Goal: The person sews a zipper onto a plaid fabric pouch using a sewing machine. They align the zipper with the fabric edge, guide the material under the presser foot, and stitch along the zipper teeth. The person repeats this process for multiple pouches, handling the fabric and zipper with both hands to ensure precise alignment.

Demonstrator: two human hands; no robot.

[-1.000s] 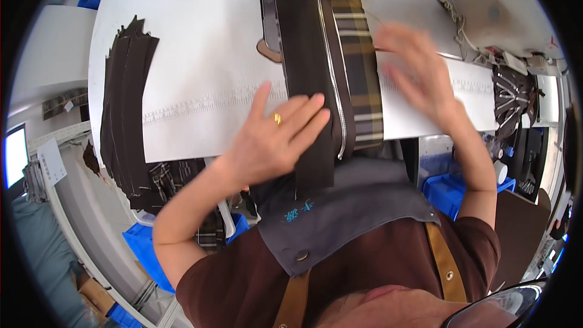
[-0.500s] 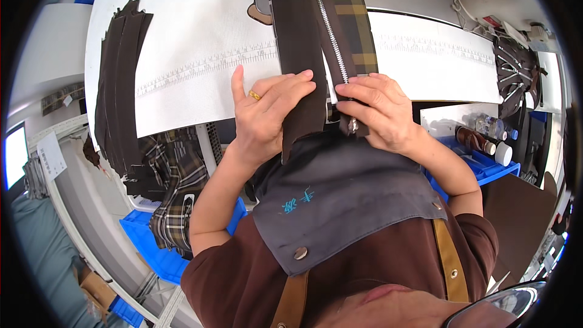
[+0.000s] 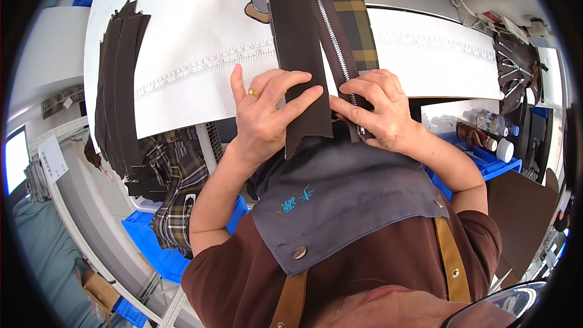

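Note:
A long dark brown fabric strip (image 3: 297, 36) runs toward me over the table edge. My left hand (image 3: 264, 106) grips its near end, two fingers spread on top, the little finger raised and the thumb hidden beneath. Beside it on the right lies a zipper (image 3: 331, 33) with silver teeth on dark tape. Fingers of my right hand (image 3: 382, 109) are bent over the zipper tape's near end, the index fingertip touching the strip's right edge. Some plaid fabric (image 3: 353, 18) shows along the zipper's right side.
The white table (image 3: 188, 24) bears printed ruler marks. A stack of dark strips (image 3: 121, 85) hangs off its left side. Plaid pieces (image 3: 176, 206) drape over a blue bin (image 3: 149, 237) below. Several zippers (image 3: 516, 73) lie far right, above bottles in a blue tray (image 3: 480, 167).
My left index finger has spread away from the middle finger, farther onto the strip. The right index finger has reached left to the strip's edge, and the zipper's near end has shifted slightly right.

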